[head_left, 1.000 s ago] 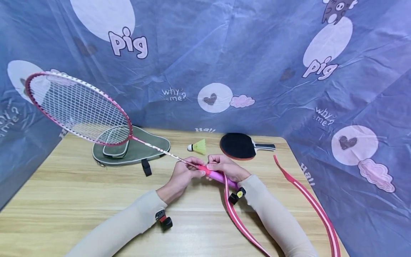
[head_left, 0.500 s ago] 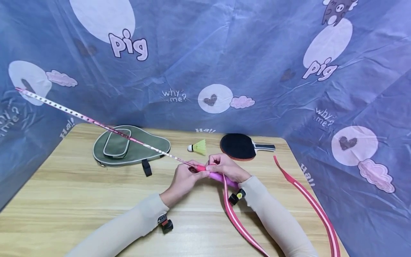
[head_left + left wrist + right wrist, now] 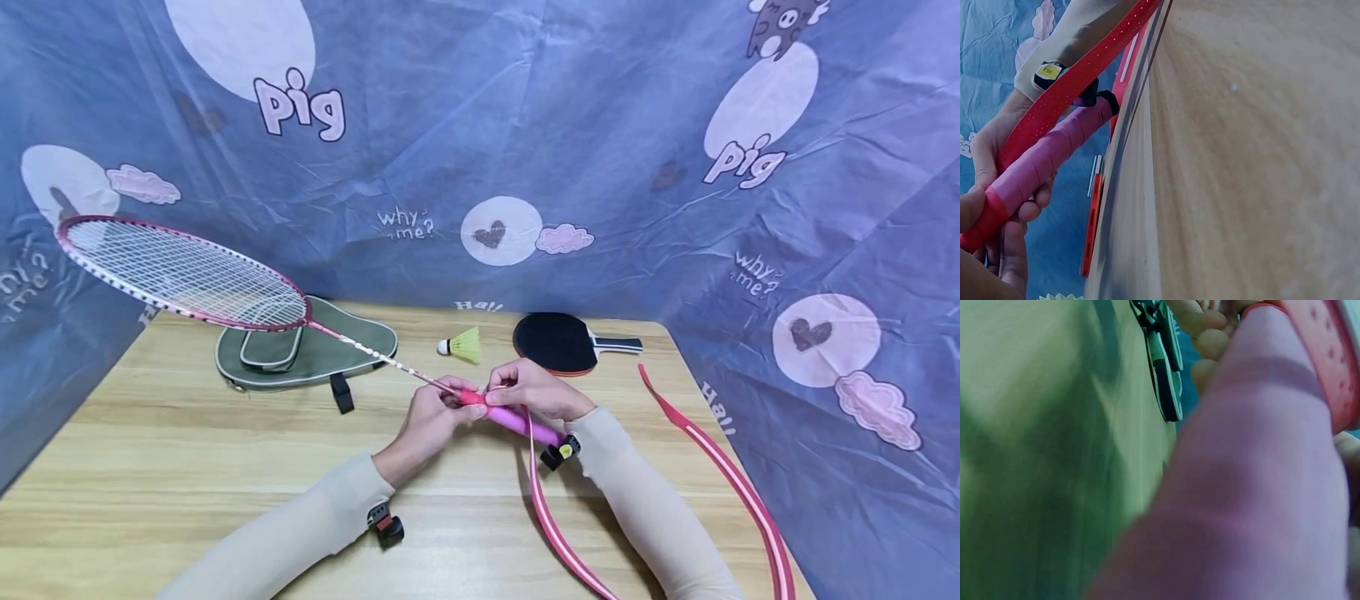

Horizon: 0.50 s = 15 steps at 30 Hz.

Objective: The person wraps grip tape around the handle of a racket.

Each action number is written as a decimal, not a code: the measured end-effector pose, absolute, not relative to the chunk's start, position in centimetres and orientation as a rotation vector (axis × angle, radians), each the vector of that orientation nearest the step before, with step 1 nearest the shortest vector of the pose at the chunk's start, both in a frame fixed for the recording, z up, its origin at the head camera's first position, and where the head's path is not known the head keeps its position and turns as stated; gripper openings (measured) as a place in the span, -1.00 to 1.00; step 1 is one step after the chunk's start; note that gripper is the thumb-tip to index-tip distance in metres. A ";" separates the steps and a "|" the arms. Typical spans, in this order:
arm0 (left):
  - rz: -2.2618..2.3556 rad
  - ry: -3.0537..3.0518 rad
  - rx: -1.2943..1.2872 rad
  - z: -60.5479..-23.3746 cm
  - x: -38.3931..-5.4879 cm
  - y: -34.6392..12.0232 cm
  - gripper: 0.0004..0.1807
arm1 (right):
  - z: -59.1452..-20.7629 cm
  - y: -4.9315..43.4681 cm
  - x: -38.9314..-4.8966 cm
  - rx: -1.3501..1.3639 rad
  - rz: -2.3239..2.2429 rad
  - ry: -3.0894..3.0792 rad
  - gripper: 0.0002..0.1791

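A badminton racket is held over the table, its strung head up at the left. My left hand grips it where the thin shaft meets the handle. The handle is wrapped in pink-purple, with a red section at its upper end. My right hand pinches the red perforated grip tape against the handle, beside the left thumb. From there the tape hangs toward the near edge, its white-striped side showing in the head view. The wrapped handle fills much of the right wrist view, the red tape beside it.
A green racket case with a black strap lies at the back left. Beyond the hands are a yellow shuttlecock and a black table tennis bat. Another length of red, white-striped tape runs along the right edge. A patterned curtain surrounds the table.
The racket has rolled about its length: its head went from face-on to edge-on, then tilted open again. My right hand has shifted slightly right, and the hanging tape swung a little.
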<state>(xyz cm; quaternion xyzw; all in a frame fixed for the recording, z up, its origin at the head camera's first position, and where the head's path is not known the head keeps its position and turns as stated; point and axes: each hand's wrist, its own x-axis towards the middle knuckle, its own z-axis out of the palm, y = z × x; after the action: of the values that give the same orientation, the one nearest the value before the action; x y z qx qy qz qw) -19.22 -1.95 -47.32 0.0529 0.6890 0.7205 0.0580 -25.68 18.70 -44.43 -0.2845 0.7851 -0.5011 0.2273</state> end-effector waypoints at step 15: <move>2.208 2.058 0.191 -47.2 -19.6 -2.2 -0.67 | -44.1 18.5 -25.8 -0.744 -1.393 2.169 -0.76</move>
<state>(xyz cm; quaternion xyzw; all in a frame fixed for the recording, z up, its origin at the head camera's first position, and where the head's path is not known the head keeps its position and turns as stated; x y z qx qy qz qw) -19.63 -2.19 -47.22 0.0632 0.6793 0.7288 0.0588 -25.80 18.50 -44.13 -0.2699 0.7873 -0.5055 0.2274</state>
